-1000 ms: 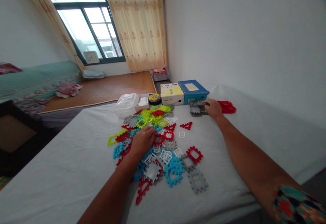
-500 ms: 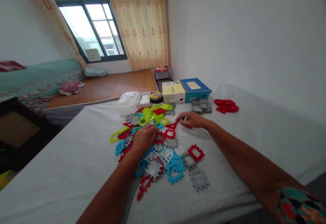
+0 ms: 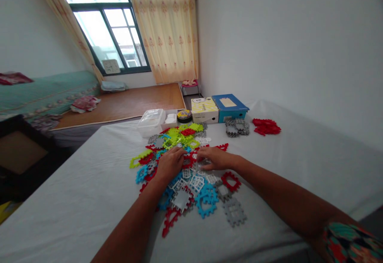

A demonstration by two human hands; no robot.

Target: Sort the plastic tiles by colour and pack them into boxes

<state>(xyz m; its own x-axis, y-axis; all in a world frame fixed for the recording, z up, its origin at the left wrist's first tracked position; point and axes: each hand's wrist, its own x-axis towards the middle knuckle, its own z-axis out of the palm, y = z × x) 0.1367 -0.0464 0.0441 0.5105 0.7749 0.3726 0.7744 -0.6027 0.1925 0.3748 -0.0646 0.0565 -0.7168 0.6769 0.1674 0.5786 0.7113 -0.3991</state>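
A heap of toothed plastic building panels in red, blue, lime, grey and white lies before me. My left hand (image 3: 172, 161) rests on its middle, fingers bent down beside a red square panel (image 3: 187, 161); whatever is under the fingertips is hidden. Just right of that, my right hand (image 3: 215, 158) reaches into the heap, thumb and fingers apart over red and grey panels. A red triangular panel (image 3: 223, 147) lies beyond the right hand. Nearer me are white lattice pieces (image 3: 197, 182), blue panels (image 3: 206, 201) and a grey panel (image 3: 234, 212).
Grey panels (image 3: 237, 127) and a red stack (image 3: 266, 126) lie apart at the back right. A clear plastic box (image 3: 151, 122), a round tin (image 3: 184, 115), a yellow-white box (image 3: 205, 110) and a blue box (image 3: 229, 107) line the back of the white-covered table (image 3: 284, 167).
My right hand has moved left and nearer to me, from the heap's right edge onto its middle. A red triangular panel now shows behind it. The left hand has stayed in place.
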